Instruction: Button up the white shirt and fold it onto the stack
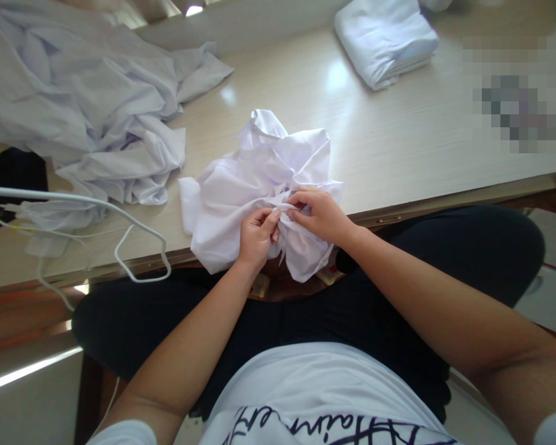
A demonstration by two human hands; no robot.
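A crumpled white cloth garment (236, 191) lies bunched at the table's front edge, part of it hanging over. My left hand (259, 232) pinches a fold of it between thumb and fingers. Close beside, my right hand (317, 213) grips the same gathered fabric with bent fingers. The two hands nearly meet at a narrow strip of the cloth. Whether a button or seam sits between the fingertips is too small to tell.
A large heap of white cloth (97, 93) covers the table's left side. A folded white stack (384, 40) sits at the back. A white bent rod (88, 201) with cables juts in from the left. A black object (18, 176) lies beneath the heap. A blurred item (519, 111) rests right.
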